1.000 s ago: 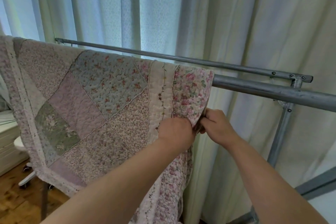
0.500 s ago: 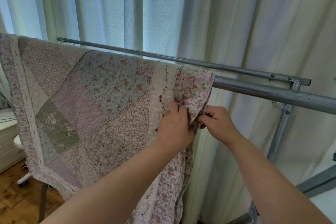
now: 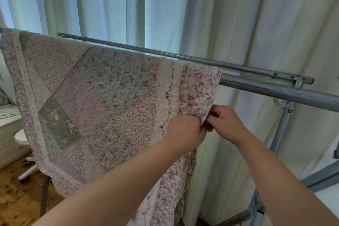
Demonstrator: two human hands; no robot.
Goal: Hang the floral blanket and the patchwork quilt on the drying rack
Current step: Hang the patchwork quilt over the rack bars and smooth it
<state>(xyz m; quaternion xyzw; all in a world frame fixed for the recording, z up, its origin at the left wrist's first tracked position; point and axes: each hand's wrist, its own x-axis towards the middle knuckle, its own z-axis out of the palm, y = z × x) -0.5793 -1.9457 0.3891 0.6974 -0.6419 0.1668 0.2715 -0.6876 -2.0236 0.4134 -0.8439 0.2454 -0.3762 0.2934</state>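
Pink-and-lilac patchwork quilt (image 3: 102, 97), draped over the front bar of a grey metal drying rack (image 3: 275, 91). Left hand (image 3: 183, 132) and right hand (image 3: 225, 124) both pinch its floral right edge.

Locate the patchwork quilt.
Head view, left-centre: the patchwork quilt drapes over the drying rack, left hand and right hand gripping its right edge.
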